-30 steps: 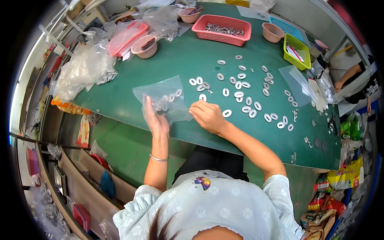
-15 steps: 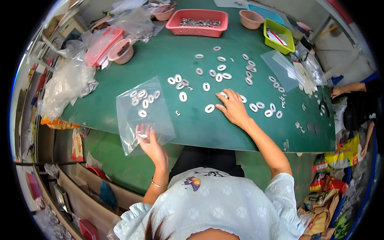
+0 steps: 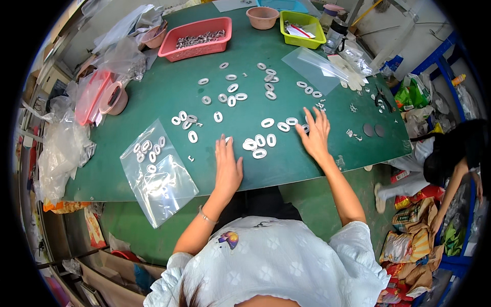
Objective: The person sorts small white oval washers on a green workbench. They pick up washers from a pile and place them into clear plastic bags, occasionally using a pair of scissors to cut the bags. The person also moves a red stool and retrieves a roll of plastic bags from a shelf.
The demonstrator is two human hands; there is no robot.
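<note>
Flat oval silver rings with slotted middles lie scattered on a green table (image 3: 245, 176). My left hand (image 3: 228, 166) rests palm-down by the near edge, fingers stretched forward, their tips at one oval ring (image 3: 229, 139) that they partly cover. Over to the right, my right hand (image 3: 316, 137) has its fingers spread above another oval ring (image 3: 306, 128), partly hidden under them. Between the hands sits a small cluster of rings (image 3: 260, 153). Left of my left hand, a clear plastic bag (image 3: 171, 187) overhangs the table edge, with several rings in or on its far part.
Farther back stand a pink basket (image 3: 217, 47) of metal parts, a pinkish bowl (image 3: 262, 19) and a lime-green basket (image 3: 309, 40). Pliers (image 3: 383, 98) and dark discs (image 3: 367, 130) lie at the right. Another person (image 3: 450, 158) bends beside sacks (image 3: 406, 245) there.
My left hand has left the plastic bag and moved right to the rings. My right hand has shifted right, and rings now cluster between my hands. The view has turned right.
</note>
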